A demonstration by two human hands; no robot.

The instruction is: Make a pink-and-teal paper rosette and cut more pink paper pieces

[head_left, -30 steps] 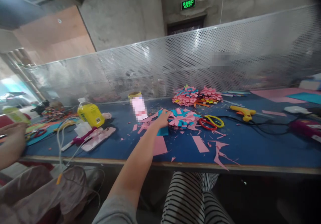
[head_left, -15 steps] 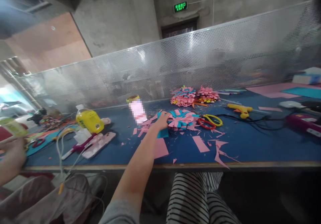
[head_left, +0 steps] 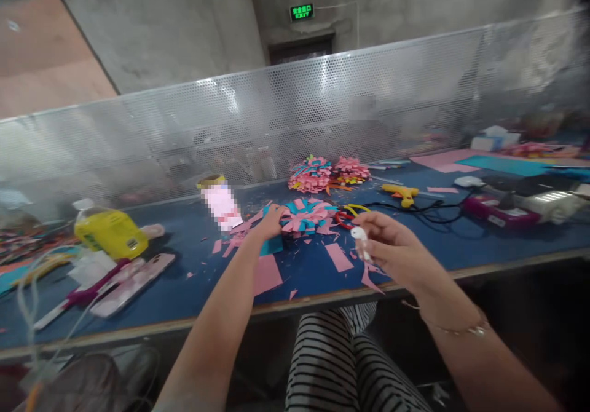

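Note:
My left hand [head_left: 271, 220] is closed at the left edge of a pink and blue fringed paper flower [head_left: 308, 216] lying on the table; its fingertips are partly hidden. A blue paper piece [head_left: 271, 246] shows just below this hand. Raised over the table's front part, my right hand [head_left: 391, 246] pinches a white wireless earbud [head_left: 358, 233] between thumb and fingers. Behind the right fingertips, scissors [head_left: 354, 209] with red and yellow handles lie beside the flower. Pink paper scraps [head_left: 338, 257] are scattered below it.
Two finished-looking paper pompoms [head_left: 311, 174] sit near the perforated metal screen [head_left: 258, 135]. A yellow glue gun [head_left: 401, 192] with a black cord lies to the right. On the left are a yellow liquid bottle [head_left: 110, 230], a pink phone [head_left: 133, 284] and a lit phone [head_left: 222, 206].
My right hand has come into view from the right, holding the earbud. My left hand stays at the flower. The view has turned right, and the neighbouring person's hand has left the picture.

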